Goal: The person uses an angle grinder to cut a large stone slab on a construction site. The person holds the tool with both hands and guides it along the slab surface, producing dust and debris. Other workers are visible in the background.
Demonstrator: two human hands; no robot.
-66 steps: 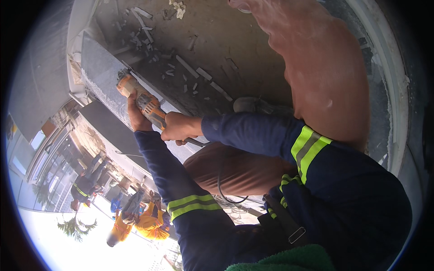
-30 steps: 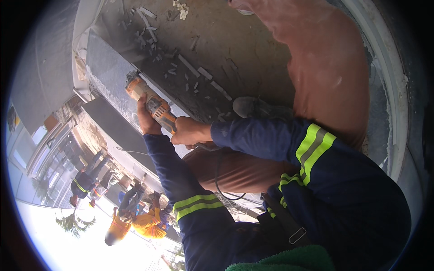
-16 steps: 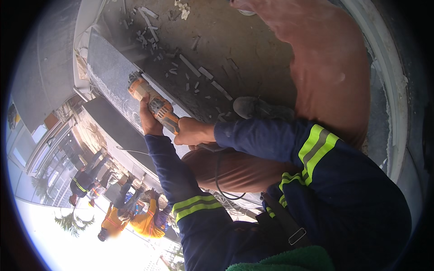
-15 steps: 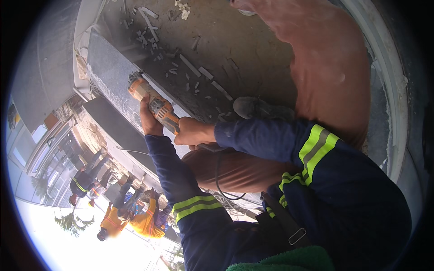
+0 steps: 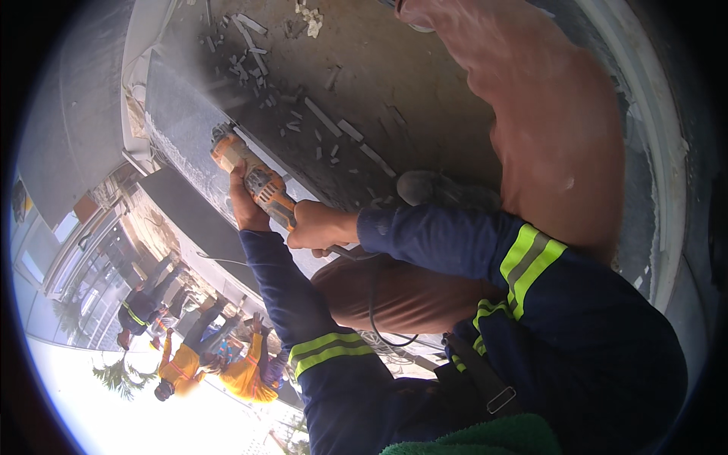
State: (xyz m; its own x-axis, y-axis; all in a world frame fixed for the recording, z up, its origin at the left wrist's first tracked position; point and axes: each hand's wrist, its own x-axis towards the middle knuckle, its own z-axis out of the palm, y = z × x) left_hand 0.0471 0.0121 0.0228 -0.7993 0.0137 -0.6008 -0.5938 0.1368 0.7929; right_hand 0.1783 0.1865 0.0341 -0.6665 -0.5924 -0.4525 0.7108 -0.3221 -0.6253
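Observation:
An orange and dark angle grinder is in both my hands, its head resting at the long edge of a grey slab. My left hand is closed round the front of its body, close behind the head. Farther back, my right hand wraps the rear handle. The disc is hidden beneath the head. Pale dust blurs the slab's edge ahead of the tool. A dark cord hangs in a loop below my right forearm.
Broken strips and chips litter the dusty floor beside the slab. A dark shoe and my brown-trousered leg are at right. Several people in yellow or dark workwear are at lower left. A curved pale ledge runs along the right.
The grinder and both hands have shifted slightly left along the slab's edge. Dust ahead of the tool looks thicker. Both hands keep their hold.

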